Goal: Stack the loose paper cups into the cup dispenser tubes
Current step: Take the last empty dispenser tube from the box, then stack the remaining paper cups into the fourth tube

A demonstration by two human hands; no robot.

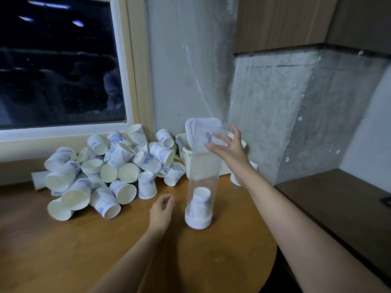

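A clear dispenser tube [204, 172] stands upright on the wooden table [63, 250], seated in a white base cap [198, 220]. A short stack of white paper cups [201, 199] with blue print sits at its bottom. My right hand [229, 145] is at the tube's top, fingers spread and straight against its upper wall. My left hand [160, 210] hovers just left of the base cap, fingers loosely curled, holding nothing. A large pile of loose paper cups [110, 168] lies to the left under the window.
A cream plastic box [186, 157] with a raised lid stands behind the tube against the concrete wall. A white object [236, 180] sits behind my right forearm. A white tube end [37, 180] pokes out from the pile's left. A dark lower shelf [338, 193] runs along the right.
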